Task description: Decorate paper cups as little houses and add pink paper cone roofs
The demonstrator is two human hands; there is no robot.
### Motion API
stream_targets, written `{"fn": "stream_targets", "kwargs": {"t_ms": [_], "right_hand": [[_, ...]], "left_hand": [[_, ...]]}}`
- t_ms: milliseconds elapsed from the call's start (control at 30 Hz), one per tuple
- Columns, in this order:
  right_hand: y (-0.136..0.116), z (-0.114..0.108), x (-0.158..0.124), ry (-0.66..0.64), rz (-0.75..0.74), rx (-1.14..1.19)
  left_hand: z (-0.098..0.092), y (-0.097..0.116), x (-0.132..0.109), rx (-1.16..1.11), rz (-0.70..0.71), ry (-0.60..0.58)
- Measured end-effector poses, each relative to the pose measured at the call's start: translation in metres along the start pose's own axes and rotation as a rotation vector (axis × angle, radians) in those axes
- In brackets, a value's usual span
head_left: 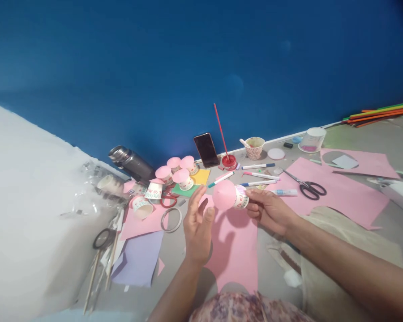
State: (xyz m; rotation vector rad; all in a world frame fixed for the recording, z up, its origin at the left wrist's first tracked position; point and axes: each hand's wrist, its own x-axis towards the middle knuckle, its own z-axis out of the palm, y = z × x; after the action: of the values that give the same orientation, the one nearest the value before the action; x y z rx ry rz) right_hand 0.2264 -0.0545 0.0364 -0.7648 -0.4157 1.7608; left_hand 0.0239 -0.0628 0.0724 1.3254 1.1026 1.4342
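Observation:
In my right hand [267,209] is a small paper cup [242,197] with printed marks, held sideways by its rim end. A pink paper cone [224,195] covers the cup's other end and faces left. My left hand [199,226] is raised just left of the cone, fingers apart, holding nothing and not visibly touching it. Below both hands lies a pink paper sheet [237,250] with curved cut-outs. Several similar cups with pink tops, such as the nearest one [184,180], stand beyond my left hand.
A phone [206,150] leans against the blue wall beside a red stick in a red base [229,162]. Scissors [305,184] lie on pink paper at right, near several markers [259,175]. A dark flask [130,163], tape roll [171,219] and purple paper [139,259] are at left.

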Motion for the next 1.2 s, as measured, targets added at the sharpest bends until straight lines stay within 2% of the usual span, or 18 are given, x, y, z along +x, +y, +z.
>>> {"fn": "stream_targets", "kwargs": {"t_ms": [200,367,600,767,900,1000,1100,1200], "right_hand": [[0.006,0.0,-0.002,-0.014,0.015,-0.034],[0.011,-0.003,-0.001,0.003,-0.013,-0.062],[0.014,-0.003,0.0,0.017,-0.036,-0.099],[0.013,-0.002,0.002,-0.01,-0.016,-0.045],[0.007,-0.002,0.005,0.042,-0.032,0.114],[0.001,-0.005,0.009,0.081,-0.035,0.181],[-0.004,-0.007,0.012,0.108,-0.043,0.229],[-0.007,-0.007,0.013,0.121,-0.023,0.278]], "left_hand": [[0.01,0.003,0.008,0.02,0.037,-0.069],[0.017,0.004,0.012,0.044,0.002,-0.041],[0.021,0.006,0.018,0.151,0.053,-0.017],[0.022,0.009,0.021,0.18,0.088,0.007],[0.019,0.006,0.02,0.126,0.132,-0.018],[0.014,-0.001,0.022,0.077,-0.021,-0.017],[0.01,-0.009,0.026,-0.056,-0.237,-0.033],[0.011,-0.012,0.032,-0.242,-0.484,-0.098]]}}
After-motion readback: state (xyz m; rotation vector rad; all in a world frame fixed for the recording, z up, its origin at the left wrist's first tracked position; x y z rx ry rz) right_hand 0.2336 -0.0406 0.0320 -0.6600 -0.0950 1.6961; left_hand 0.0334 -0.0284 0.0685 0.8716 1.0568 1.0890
